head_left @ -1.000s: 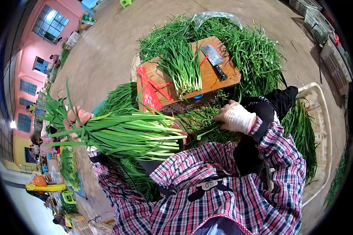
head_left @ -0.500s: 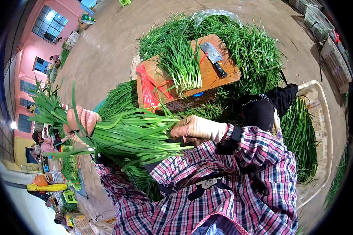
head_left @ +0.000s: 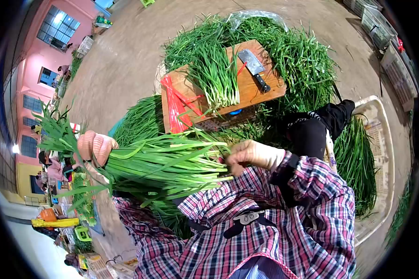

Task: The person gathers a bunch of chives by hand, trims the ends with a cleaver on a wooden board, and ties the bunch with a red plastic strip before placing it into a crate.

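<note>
My left hand (head_left: 96,148), in a pinkish glove, is wrapped round a thick bunch of garlic chives (head_left: 165,165). The bunch lies sideways before my chest, leafy tops to the left, pale stem ends to the right. At those stem ends is my right hand (head_left: 252,156), its fingers bent together in a pinch; whatever they hold is too small to make out. Beyond the hands, a wooden board (head_left: 260,95) carries another bundle of chives (head_left: 215,79), a cleaver (head_left: 253,69) with a black handle, and red plastic ties (head_left: 176,109).
A large heap of chives (head_left: 302,56) surrounds the board's far and right sides; more chives (head_left: 142,118) lie to its left. At right a pale plastic crate (head_left: 387,153) holds chives, beside my dark-clad knee (head_left: 309,135). Further crates (head_left: 398,76) line the right edge. People sit at far left.
My right hand has moved right, away from the middle of the stems to just past their ends. The left hand keeps its grip on the bunch, nearly in place.
</note>
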### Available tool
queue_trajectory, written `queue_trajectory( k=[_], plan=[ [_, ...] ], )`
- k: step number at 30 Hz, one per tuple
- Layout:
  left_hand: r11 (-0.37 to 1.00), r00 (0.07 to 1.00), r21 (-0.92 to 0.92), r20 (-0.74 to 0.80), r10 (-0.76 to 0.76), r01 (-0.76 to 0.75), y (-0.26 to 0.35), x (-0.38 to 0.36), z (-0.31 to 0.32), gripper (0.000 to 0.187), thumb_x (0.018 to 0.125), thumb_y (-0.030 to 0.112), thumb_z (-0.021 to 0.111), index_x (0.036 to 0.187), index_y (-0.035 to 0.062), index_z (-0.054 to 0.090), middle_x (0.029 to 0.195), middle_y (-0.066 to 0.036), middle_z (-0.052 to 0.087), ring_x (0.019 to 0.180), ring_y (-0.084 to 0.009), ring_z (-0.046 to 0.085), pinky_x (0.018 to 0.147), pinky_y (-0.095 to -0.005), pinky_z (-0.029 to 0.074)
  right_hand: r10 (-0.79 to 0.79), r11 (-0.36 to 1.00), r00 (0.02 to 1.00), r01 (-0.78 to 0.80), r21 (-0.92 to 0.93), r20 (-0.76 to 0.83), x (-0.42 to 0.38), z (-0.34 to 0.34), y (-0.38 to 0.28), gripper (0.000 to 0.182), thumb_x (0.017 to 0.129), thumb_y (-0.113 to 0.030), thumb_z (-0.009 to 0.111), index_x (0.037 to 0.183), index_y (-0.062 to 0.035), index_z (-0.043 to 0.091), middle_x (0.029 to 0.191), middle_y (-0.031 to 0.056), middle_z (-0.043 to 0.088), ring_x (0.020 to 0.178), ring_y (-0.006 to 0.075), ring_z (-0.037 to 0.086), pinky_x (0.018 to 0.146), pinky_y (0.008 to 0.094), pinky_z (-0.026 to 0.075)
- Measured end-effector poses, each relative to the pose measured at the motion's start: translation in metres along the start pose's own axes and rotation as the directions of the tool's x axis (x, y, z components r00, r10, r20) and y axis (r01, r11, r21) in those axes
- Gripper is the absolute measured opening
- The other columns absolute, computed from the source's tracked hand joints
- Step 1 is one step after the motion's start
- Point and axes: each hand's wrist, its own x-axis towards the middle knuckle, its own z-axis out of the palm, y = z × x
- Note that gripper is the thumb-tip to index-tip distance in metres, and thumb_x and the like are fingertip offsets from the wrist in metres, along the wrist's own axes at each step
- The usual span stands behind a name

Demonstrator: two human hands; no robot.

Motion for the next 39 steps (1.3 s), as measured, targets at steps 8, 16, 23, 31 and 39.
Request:
queue_trajectory(
  k=[8, 16, 23, 31, 39],
  plan=[
    [0.995, 0.98, -0.033, 0.177, -0.09, 0.098, 0.01, 0.002, -0.005, 0.031, 0.091, 0.017, 0.062, 0.066, 0.0004, 0.054, 0.071, -0.011, 0.055, 0.064, -0.0232, 0.059, 0.065, -0.0381, 0.055, -0.283, 0.457, 0.932, -0.077, -0.886, -0.227, -0.023, -0.02, -0.043, 0.044, 0.08, -0.044, 0.069, 0.106, -0.0082, 0.07, 0.079, 0.0132, 0.069, 0.076, 0.0278, 0.068, 0.069, 0.0389, 0.053],
    [0.994, 0.941, -0.077, 0.334, -0.049, 0.079, -0.008, 0.023, 0.008, 0.028, 0.092, 0.008, 0.059, 0.066, -0.0046, 0.06, 0.071, -0.015, 0.06, 0.054, -0.0247, 0.062, 0.054, -0.0363, 0.057, -0.023, 0.985, 0.999, 0.03, -0.168, 0.044, 0.004, 0.046, -0.07, 0.025, 0.088, -0.028, 0.067, 0.098, -0.0046, 0.067, 0.061, 0.0007, 0.057, 0.047, 0.0081, 0.049, 0.044, 0.0235, 0.037],
    [0.995, 0.936, -0.101, 0.352, 0.012, 0.025, -0.008, 0.014, 0.003, 0.036, 0.096, 0.015, 0.057, 0.064, -0.001, 0.057, 0.064, -0.01, 0.059, 0.052, -0.0212, 0.062, 0.053, -0.0342, 0.061, -0.158, 0.987, 0.953, 0.153, 0.041, 0.259, -0.016, 0.014, -0.044, 0.018, 0.091, -0.021, 0.064, 0.089, -0.0031, 0.063, 0.065, 0.0037, 0.063, 0.055, 0.0112, 0.059, 0.054, 0.0248, 0.047],
    [0.991, 0.912, -0.125, 0.409, 0.003, 0.053, 0.008, 0.007, -0.006, 0.029, 0.093, 0.011, 0.059, 0.067, -0.0034, 0.061, 0.069, -0.014, 0.06, 0.057, -0.0241, 0.064, 0.058, -0.0376, 0.06, 0.283, 0.863, 0.937, -0.155, -0.48, 0.205, -0.055, -0.018, -0.043, 0.011, 0.089, -0.014, 0.066, 0.091, -0.003, 0.068, 0.072, 0.0025, 0.067, 0.066, 0.0109, 0.064, 0.06, 0.0245, 0.051],
    [0.984, 0.9, -0.095, 0.425, -0.094, 0.148, 0.007, 0.012, 0.004, 0.026, 0.09, 0.009, 0.063, 0.069, -0.0058, 0.061, 0.072, -0.016, 0.06, 0.062, -0.0287, 0.065, 0.061, -0.0408, 0.06, -0.269, 0.719, 0.958, 0.127, -0.684, -0.105, -0.039, 0.003, -0.045, 0.043, 0.087, -0.04, 0.067, 0.111, -0.0043, 0.068, 0.093, 0.0109, 0.071, 0.086, 0.02, 0.067, 0.079, 0.031, 0.052]
  ],
)
